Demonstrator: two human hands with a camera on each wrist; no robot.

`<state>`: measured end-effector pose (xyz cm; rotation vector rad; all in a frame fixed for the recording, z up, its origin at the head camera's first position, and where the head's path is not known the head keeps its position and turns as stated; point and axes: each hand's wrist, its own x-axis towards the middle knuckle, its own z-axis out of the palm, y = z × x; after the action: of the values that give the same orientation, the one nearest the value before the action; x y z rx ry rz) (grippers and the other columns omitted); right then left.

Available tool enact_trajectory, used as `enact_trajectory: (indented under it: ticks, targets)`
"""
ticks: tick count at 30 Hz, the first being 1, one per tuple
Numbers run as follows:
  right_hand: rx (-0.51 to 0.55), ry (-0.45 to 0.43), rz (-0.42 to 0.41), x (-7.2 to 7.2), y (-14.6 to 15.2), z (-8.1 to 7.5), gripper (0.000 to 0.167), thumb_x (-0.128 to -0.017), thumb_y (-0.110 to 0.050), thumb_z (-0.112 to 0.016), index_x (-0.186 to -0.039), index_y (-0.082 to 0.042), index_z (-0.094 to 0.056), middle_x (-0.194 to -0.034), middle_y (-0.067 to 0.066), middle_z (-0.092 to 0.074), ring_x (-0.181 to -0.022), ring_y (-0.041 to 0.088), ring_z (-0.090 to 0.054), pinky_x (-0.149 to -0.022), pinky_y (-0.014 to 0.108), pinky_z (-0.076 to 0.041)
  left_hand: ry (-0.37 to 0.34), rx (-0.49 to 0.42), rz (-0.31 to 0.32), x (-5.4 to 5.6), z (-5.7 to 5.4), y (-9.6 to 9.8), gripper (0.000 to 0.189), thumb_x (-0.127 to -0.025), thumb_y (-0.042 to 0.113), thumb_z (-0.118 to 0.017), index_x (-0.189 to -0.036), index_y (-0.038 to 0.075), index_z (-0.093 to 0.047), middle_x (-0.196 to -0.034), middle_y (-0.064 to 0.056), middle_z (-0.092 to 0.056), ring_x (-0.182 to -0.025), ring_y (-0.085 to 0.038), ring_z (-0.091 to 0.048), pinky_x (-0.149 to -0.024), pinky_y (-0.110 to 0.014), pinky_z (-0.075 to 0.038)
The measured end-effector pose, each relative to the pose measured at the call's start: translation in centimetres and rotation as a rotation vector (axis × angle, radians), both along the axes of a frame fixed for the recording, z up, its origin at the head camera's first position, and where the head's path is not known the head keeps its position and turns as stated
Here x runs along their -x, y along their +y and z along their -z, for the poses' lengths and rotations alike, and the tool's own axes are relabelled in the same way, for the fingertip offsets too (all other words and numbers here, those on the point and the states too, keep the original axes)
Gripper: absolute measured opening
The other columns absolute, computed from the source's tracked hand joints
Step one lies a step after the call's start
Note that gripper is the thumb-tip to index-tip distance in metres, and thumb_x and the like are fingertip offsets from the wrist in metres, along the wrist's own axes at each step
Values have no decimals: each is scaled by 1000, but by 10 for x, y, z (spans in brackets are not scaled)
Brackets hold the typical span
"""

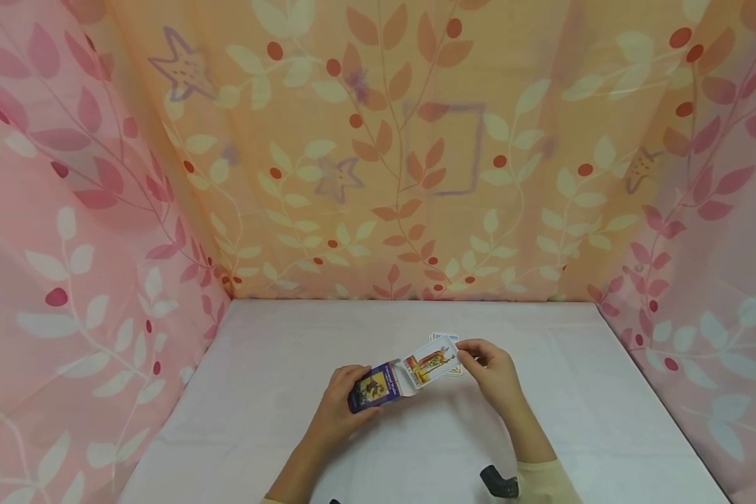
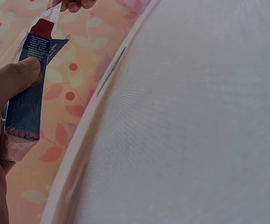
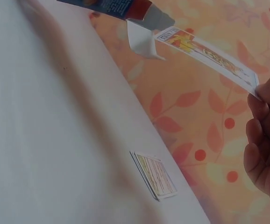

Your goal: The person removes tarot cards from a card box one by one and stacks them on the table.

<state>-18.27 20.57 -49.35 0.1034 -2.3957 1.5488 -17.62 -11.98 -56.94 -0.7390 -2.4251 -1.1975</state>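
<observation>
My left hand (image 1: 345,400) grips a dark blue card box (image 1: 373,389) with a yellow picture on its front. The box's flap stands open toward the right, and a red inner edge shows at its mouth in the left wrist view. Between thumb and fingertips, my right hand (image 1: 493,371) pinches the far end of a tarot card (image 1: 431,362) with a robed figure on it. The card's other end lies right at the mouth of the box. Below the right hand, a small stack of cards (image 3: 157,176) lies on the table, partly hidden by the held card in the head view.
A white-covered table (image 1: 258,434) spreads under both hands. Patterned cloth walls (image 1: 378,210) with leaves stand at the back and both sides. A black strap piece (image 1: 499,483) sits by the right sleeve.
</observation>
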Motion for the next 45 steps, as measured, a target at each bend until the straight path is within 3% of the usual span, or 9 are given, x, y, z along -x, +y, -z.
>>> enact_trajectory:
  ticks: [7, 15, 23, 31, 38, 45]
  targets:
    - [-14, -9, 24, -1, 4, -10, 14, -96, -4, -70, -108, 0, -74, -98, 15, -74, -82, 13, -60, -68, 21, -50, 4, 17, 3, 3, 1, 0, 79, -75, 32, -93, -144, 19, -55, -139, 4, -54, -126, -15, -52, -104, -38, -50]
    - [-39, -7, 21, 16, 22, 8, 15, -97, -14, -72, -109, -7, -76, -97, 8, -74, -85, 10, -58, -68, 20, -49, -8, 8, 1, 3, 3, 0, 78, -75, 33, -93, -143, 20, -56, -138, 6, -54, -126, -13, -52, -104, -38, -51]
    - [-93, 20, -21, 29, 30, 6, 13, -98, -15, -70, -108, -9, -75, -96, 7, -71, -85, 13, -58, -68, 23, -49, -7, 0, 10, 3, 4, -1, 78, -76, 33, -92, -142, 11, -57, -139, 4, -54, -126, -15, -52, -104, -38, -50]
    - [-172, 36, -47, 45, 38, 5, 12, -99, -13, -68, -108, -9, -75, -97, 6, -72, -87, 13, -58, -71, 24, -47, -10, -2, 5, 3, 2, -2, 79, -75, 30, -93, -144, 24, -55, -138, 5, -54, -126, -14, -52, -104, -39, -50]
    - [-214, 35, -72, 57, 45, 5, 13, -99, -11, -66, -109, -8, -75, -96, 6, -72, -88, 15, -59, -74, 27, -46, -38, -19, 18, 4, 2, -3, 77, -76, 30, -93, -142, 9, -58, -138, 6, -54, -127, -13, -51, -105, -40, -50]
    - [-271, 0, -89, 70, 50, 6, 15, -102, -14, -63, -111, -9, -73, -101, 6, -73, -91, 19, -61, -82, 36, -48, 3, -7, 16, 5, 4, -4, 78, -76, 32, -92, -141, 10, -58, -138, 5, -55, -126, -14, -52, -103, -39, -51]
